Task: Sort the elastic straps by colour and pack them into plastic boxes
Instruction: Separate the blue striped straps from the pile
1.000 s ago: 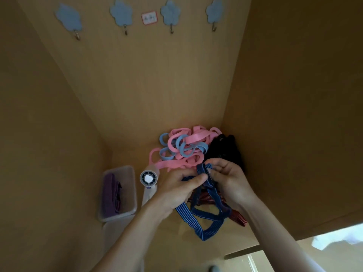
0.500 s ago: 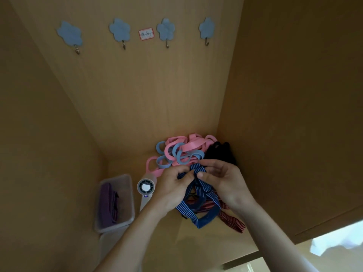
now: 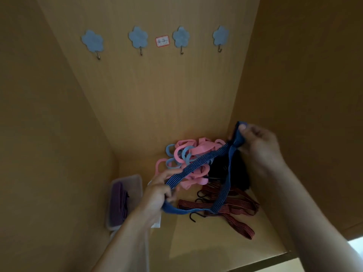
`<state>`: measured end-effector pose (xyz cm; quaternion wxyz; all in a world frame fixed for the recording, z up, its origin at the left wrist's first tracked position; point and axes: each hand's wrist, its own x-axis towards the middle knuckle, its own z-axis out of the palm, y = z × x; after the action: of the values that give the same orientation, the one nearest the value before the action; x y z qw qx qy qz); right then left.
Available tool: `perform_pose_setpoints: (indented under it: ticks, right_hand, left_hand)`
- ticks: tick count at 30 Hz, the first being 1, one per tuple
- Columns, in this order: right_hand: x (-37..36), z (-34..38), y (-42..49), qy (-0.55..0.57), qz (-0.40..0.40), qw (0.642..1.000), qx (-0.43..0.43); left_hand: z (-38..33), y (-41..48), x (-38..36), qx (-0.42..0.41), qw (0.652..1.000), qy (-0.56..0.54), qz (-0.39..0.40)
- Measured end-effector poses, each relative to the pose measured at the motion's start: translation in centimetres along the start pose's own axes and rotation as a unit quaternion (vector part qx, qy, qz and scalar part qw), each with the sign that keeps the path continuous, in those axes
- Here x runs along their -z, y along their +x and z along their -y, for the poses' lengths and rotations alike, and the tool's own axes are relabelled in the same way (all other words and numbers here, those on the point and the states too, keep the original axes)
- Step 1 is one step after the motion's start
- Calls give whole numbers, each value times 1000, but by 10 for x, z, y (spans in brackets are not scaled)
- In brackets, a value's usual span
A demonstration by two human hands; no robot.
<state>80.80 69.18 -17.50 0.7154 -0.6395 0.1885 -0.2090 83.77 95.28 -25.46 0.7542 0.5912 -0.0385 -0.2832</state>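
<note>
- Half a second ago we had both hands close together over the pile, with the blue striped strap (image 3: 202, 163) bunched between them. Now the hands are well apart and the strap is drawn out into an open loop.
- Our right hand (image 3: 257, 142) has risen toward the right wall of the wooden compartment (image 3: 196, 242) and pinches the strap's upper end between thumb and fingers.
- Our left hand (image 3: 159, 191) sits lower and to the left, fingers curled round the strap's other end.
- The small white fan seen earlier beside the box is now mostly covered by our left wrist; only a white edge (image 3: 156, 224) shows.
- The clear plastic box (image 3: 137, 179) stands at the left of the shelf, against the left wall, and holds folded purple straps (image 3: 117, 203).
- The strap is held above the shelf, in front of the pile of pink and light-blue straps (image 3: 196, 150) and a black bundle (image 3: 237, 169).
- Its taut upper run is the long axis, slanting from lower left at our left hand to upper right at our right hand.
- A second run drops from the right hand, crosses over the red striped straps (image 3: 235, 209) lying on the shelf, then turns left back to the left hand.
</note>
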Motion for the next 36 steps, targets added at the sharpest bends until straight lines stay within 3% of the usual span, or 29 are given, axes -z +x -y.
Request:
perform_pose_setpoints:
  ticks: [3, 5, 10, 15, 21, 27, 30, 36]
  right_hand:
    - [15, 42, 31, 13, -19, 999, 34]
    - [19, 71, 47, 37, 1, 998, 56]
    - [1, 115, 70, 37, 21, 996, 81]
    - [-20, 114, 96, 54, -11, 998, 16]
    - [-32, 87, 118, 46, -19, 998, -24]
    - [-21, 68, 122, 68, -50, 994, -64]
    - [-22, 66, 100, 102, -18, 992, -74]
    - [-40, 91, 27, 118, 106, 987, -10]
  left_hand:
    - [27, -11, 26, 34, 996, -29, -83]
    - [42, -21, 34, 71, 991, -55, -97]
    - [42, -41, 33, 67, 995, -61, -46]
    - [33, -52, 27, 42, 995, 88, -4]
    - [15, -66, 22, 17, 998, 31, 56]
    - [23, -64, 21, -10, 987, 157, 20]
    - [29, -52, 24, 23, 958, 282, 52]
    - [10, -14, 4, 114, 820, 530, 185]
